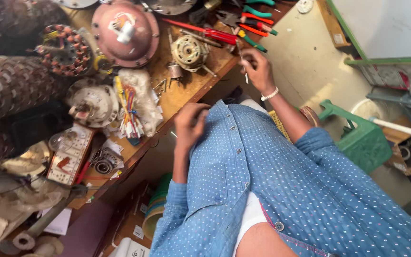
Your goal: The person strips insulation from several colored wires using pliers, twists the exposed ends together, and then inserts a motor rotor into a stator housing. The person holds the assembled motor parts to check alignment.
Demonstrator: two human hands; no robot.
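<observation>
My right hand point(259, 70), with a white bead bracelet on the wrist, is raised by the corner of the wooden workbench point(179, 97). Its fingertips pinch a small thin metal piece point(245, 75) that hangs down. My left hand point(190, 124) is curled beside the front edge of my blue dotted shirt point(272, 181), just off the bench edge. I cannot see anything inside it. Nearest my right hand on the bench lie a small motor stator point(189, 51) and red, green and orange screwdrivers and pliers point(243, 26).
The bench holds a pink round fan housing point(125, 32), a copper-wound stator point(65, 50), a white motor part point(91, 102), a bundle of coloured wires point(129, 112) and a switch board point(70, 157). A green plastic stool point(362, 140) stands on the floor at right.
</observation>
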